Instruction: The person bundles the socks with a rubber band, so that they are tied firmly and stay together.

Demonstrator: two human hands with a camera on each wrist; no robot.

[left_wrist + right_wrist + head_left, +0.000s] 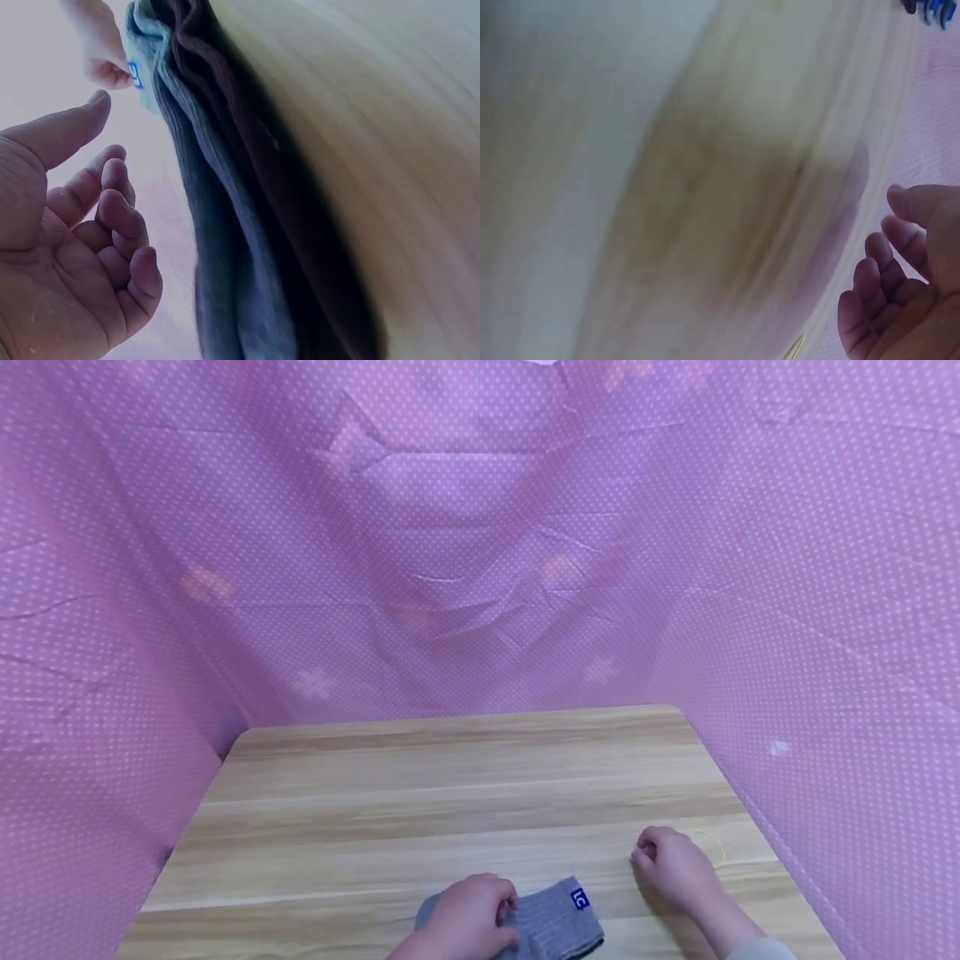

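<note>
Grey ribbed socks [558, 920] with a dark blue label lie at the table's front edge, partly covered by my left hand [468, 914]. In the left wrist view, the layered grey sock cuffs [217, 202] lie against a dark brown layer [247, 127]. My left hand [75, 247] is beside them with loosely bent fingers and nothing between thumb and fingers. Over to the right, my right hand [678, 868] hovers low over the table, its loosely curled fingers empty. A thin yellow rubber band [720, 845] lies just beyond it.
The wood-grain table [450, 777] has rounded far corners. Pink dotted cloth [465, 568] hangs behind it and on both sides. A small blue object [937, 10], too cropped to identify, shows in a corner of the right wrist view.
</note>
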